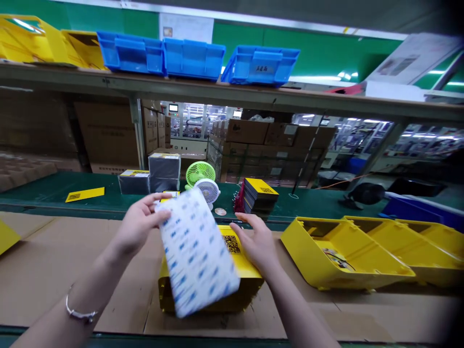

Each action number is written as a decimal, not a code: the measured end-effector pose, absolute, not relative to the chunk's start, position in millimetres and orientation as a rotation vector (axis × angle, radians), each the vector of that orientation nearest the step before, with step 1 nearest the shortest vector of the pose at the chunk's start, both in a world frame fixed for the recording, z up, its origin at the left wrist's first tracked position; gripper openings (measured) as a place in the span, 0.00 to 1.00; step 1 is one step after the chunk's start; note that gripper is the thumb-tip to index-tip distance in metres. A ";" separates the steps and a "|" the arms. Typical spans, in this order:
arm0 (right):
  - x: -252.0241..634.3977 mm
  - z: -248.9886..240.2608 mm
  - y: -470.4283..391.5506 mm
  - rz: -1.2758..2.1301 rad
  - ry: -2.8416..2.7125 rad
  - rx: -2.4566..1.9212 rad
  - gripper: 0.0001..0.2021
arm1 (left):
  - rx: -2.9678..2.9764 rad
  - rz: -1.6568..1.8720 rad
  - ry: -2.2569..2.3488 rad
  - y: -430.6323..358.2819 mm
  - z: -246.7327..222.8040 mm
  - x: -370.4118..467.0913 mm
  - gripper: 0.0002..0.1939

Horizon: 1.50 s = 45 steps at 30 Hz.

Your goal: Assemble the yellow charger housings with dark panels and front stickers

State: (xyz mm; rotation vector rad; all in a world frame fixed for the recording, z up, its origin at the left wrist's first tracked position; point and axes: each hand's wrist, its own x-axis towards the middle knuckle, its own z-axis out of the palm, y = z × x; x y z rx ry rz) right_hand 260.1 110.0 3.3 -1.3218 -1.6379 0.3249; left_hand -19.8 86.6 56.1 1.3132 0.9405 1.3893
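Note:
My left hand (139, 222) pinches the upper left corner of a white sheet with blue printed marks (199, 253). The sheet hangs tilted, slightly blurred, in front of a yellow housing (250, 270) that rests on the cardboard. A QR code label (231, 244) shows on the housing's top face. My right hand (257, 241) lies on the right side of that top face beside the code, thumb and fingers apart. The sheet covers much of the housing's left part and front.
Yellow housings (348, 251) stand in a row at the right. Behind are a green fan (200, 174), a white fan (207, 191), a stack of yellow-topped pieces (259, 195), grey boxes (164, 173) and a yellow strip (85, 194). Blue bins (261, 65) sit on the shelf above.

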 end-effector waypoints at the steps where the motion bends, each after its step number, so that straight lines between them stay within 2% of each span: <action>1: 254.8 11.1 100.9 0.270 -1.678 -1.256 0.15 | 1.359 1.276 0.933 76.4 55.3 -12.7 0.26; 5: 227.4 38.2 64.3 0.437 -1.903 -1.083 0.11 | 1.579 1.041 0.999 46.4 45.8 14.7 0.25; 9: 206.8 51.2 39.5 0.640 -1.975 -1.008 0.06 | 1.751 1.119 1.056 29.5 34.9 29.9 0.20; 13: 202.4 55.2 26.1 0.768 -1.889 -0.975 0.04 | 1.489 1.154 0.948 19.7 28.8 35.9 0.19; 18: 202.9 56.1 15.2 0.504 -1.729 -0.898 0.01 | 0.885 1.048 0.394 8.7 19.9 50.1 0.13; 22: 200.9 51.8 15.1 0.187 -1.672 -0.840 0.05 | 0.594 0.802 0.203 -2.6 5.1 64.6 0.24; 26: 202.0 45.2 17.3 -0.080 -1.745 -0.779 0.09 | 0.464 0.615 0.204 -7.9 -2.6 65.7 0.33; 33: 208.7 44.5 9.7 -0.019 -1.797 -0.665 0.09 | 0.485 0.712 0.168 0.3 -3.6 52.2 0.37; 39: 206.5 49.8 11.6 -0.174 -1.973 -0.874 0.08 | 0.606 0.891 0.340 -8.0 -3.7 59.9 0.30; 45: 205.3 56.3 8.7 -0.097 -1.944 -1.000 0.07 | 0.793 0.984 0.485 -14.1 6.9 63.0 0.28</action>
